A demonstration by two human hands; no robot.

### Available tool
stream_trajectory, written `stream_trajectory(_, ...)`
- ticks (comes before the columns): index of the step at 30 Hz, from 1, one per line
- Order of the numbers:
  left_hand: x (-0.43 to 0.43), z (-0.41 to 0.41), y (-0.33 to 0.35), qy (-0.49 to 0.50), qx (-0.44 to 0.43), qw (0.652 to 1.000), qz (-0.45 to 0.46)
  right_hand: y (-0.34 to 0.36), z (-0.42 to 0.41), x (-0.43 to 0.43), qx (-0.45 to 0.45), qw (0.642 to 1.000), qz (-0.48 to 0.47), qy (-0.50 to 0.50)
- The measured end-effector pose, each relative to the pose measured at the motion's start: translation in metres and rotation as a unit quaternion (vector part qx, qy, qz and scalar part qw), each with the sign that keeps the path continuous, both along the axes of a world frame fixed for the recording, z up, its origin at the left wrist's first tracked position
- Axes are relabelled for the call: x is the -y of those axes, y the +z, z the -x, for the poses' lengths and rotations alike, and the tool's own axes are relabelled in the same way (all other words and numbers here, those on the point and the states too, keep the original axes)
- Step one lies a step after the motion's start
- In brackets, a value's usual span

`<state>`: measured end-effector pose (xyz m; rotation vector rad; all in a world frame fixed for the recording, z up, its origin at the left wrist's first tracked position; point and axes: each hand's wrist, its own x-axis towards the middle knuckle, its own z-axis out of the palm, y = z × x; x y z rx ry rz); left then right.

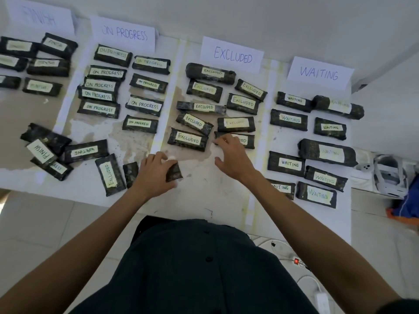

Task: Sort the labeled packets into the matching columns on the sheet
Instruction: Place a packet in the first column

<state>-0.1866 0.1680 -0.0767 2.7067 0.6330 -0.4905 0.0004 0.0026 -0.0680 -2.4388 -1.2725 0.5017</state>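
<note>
Dark wrapped packets with taped labels lie on a white sheet [204, 189] split into columns headed FINISH [40, 18], ON PROGRESS [123, 34], EXCLUDED [232, 55] and WAITING [319, 73]. My left hand [156, 172] grips a packet [174, 172] near the sheet's front, its label hidden. My right hand [231, 158] hovers with fingers spread, its fingertips over an EXCLUDED packet [246, 141] at the bottom of that column. Unsorted packets lie at front left: one EXCLUDED [110, 174], one WAITING [85, 151], one FINISH [43, 150] and a partly hidden one [55, 168].
Each column holds several matching packets. A white headset with controller [385, 175] rests on the floor to the right, beside blue and orange fabric [408, 207]. Cables and a power strip [297, 261] lie by my right side. A wall rises behind the sheet.
</note>
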Motion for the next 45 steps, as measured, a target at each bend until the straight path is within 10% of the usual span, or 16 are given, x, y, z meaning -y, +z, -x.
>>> stream_trajectory(8,-0.005,0.013,0.004,0.095,0.042,0.989,0.106,0.003,0.036,-0.021,-0.066,0.997,-0.001,0.041)
stream_trajectory(17,0.000,-0.003,0.049,0.360,0.060,0.799,0.478,0.036,0.053,-0.023,-0.130,0.988,-0.070,0.036)
stream_trajectory(24,0.000,-0.002,0.049,0.388,0.101,0.813,0.422,0.040,0.070,-0.030,-0.126,0.990,-0.056,0.025)
stream_trajectory(32,-0.031,0.019,0.061,0.308,0.115,0.865,0.379,0.037,0.083,-0.062,0.088,0.975,-0.011,0.202)
stream_trajectory(45,-0.153,0.103,0.072,0.363,0.222,0.866,0.261,0.048,0.125,-0.193,0.060,0.970,-0.077,0.221)
